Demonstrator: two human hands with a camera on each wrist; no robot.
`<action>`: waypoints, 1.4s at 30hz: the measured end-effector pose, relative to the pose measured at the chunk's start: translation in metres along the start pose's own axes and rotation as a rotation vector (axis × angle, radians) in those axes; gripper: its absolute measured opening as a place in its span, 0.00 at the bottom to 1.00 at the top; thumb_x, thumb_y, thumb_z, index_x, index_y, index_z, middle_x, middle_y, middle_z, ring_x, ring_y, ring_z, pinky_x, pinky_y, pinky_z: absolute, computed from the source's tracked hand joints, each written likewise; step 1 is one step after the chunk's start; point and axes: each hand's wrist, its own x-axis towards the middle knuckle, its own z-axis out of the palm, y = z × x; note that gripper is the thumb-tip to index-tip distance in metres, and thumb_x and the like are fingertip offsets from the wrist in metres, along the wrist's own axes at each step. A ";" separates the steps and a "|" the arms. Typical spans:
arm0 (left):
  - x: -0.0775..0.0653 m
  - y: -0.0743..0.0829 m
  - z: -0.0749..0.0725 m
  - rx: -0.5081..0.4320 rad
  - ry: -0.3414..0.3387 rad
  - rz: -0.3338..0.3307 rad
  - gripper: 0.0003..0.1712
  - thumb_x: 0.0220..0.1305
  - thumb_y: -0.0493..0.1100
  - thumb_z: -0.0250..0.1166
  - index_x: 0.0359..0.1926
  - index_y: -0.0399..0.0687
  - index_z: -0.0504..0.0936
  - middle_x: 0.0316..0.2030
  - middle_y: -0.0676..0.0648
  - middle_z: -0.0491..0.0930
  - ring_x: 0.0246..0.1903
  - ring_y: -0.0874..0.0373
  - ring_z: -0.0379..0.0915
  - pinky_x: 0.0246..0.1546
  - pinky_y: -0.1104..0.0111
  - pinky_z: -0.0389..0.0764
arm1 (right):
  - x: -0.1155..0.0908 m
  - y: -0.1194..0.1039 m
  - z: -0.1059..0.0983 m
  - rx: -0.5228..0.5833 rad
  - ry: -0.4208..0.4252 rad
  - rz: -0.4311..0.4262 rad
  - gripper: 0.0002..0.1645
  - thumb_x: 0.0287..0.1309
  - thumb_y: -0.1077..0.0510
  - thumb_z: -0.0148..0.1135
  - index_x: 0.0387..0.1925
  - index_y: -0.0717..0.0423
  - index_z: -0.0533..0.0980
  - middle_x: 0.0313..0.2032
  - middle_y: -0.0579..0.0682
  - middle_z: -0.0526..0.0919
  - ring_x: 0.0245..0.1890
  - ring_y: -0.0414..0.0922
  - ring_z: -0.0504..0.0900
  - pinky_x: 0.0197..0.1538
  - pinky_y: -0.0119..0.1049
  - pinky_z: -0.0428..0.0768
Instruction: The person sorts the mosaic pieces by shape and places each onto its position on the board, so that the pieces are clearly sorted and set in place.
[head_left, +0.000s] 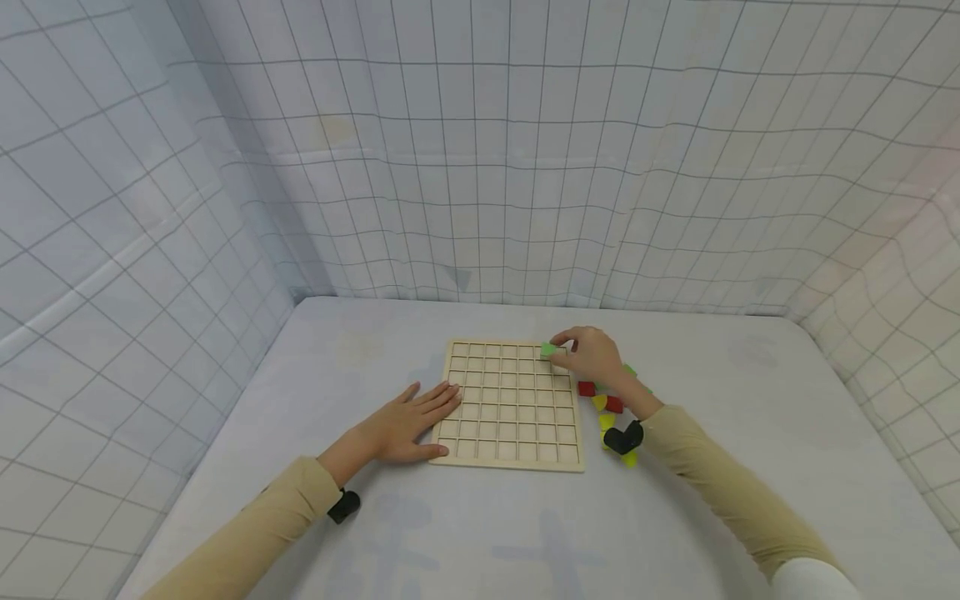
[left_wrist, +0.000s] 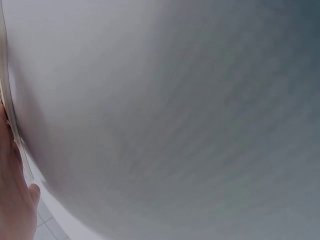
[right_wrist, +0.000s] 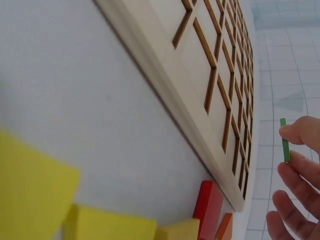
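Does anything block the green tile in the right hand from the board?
Nothing visible. The right hand pinches the green tile near the far right corner of the board; loose pieces lie outside its right edge.

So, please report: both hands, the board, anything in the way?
Left hand on board, left side. Right hand pinches green piece near far right corner. Loose pieces to board's right, not blocking.

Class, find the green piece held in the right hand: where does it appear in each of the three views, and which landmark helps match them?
Head: the green piece is right of centre, at the grid board's far right corner, in the right hand.
Left wrist: not in this picture.
Right wrist: near the right edge, slightly below mid-height.
Shared landmark: the grid board; the left wrist view shows just an edge, far left.
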 end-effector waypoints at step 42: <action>0.000 0.000 -0.002 0.019 -0.014 0.004 0.47 0.67 0.68 0.47 0.76 0.48 0.46 0.76 0.46 0.43 0.76 0.49 0.39 0.72 0.44 0.47 | 0.049 -0.073 0.052 0.077 -0.102 0.000 0.19 0.53 0.46 0.70 0.44 0.52 0.85 0.42 0.50 0.88 0.25 0.41 0.82 0.21 0.27 0.70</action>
